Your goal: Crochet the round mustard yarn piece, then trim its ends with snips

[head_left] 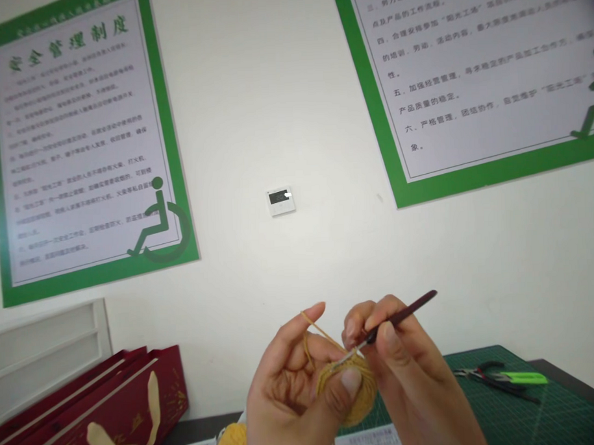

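Observation:
A round piece of yellow crochet work [359, 402] is pinched between the thumb and fingers of my left hand [297, 378]. Yellow yarn [325, 330] runs from the raised left index finger down to the piece's upper edge. My right hand [404, 361] grips a crochet hook [402, 315] with a dark handle, held slantwise. The hook's metal shaft meets the top edge of the crochet piece; its very tip is hard to make out. Below my left hand, part of a yellow ball of yarn [231, 441] shows.
On the right lies a green cutting mat [498, 410] with dark-handled pliers [487, 373] and a bright green tool [526, 377]. Dark red gift bags [161, 389] stand at left. Printed sheets [367, 441] lie under my hands. Behind is a white wall [273, 106] with green-framed posters [80, 139].

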